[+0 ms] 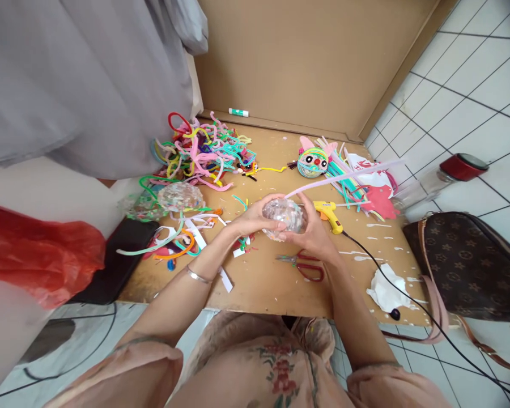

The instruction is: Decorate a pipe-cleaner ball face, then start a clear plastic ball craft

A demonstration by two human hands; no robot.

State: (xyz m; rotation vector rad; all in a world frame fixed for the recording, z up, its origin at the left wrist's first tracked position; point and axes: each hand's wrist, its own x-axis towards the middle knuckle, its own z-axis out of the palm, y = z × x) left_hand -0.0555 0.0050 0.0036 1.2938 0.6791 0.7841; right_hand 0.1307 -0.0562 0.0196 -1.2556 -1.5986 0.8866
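Note:
Between both hands I hold a clear, round plastic ball (284,214) with colourful specks in it, above the middle of the table. My left hand (255,218) wraps its left side and my right hand (312,232) its right. A long pale lilac pipe cleaner (344,177) runs from the ball's top towards the upper right; whether fingers pinch it is unclear. Just behind my right hand lies a yellow glue gun (330,215). Red-handled scissors (308,266) rest below my hands.
A tangled heap of pipe cleaners (204,147) fills the back left, beside another clear ball (181,196). A decorated face ball (313,161) sits at the back right. The glue gun's black cord (374,260) crosses towards a brown handbag (471,260). White tissue (386,288) lies near the front edge.

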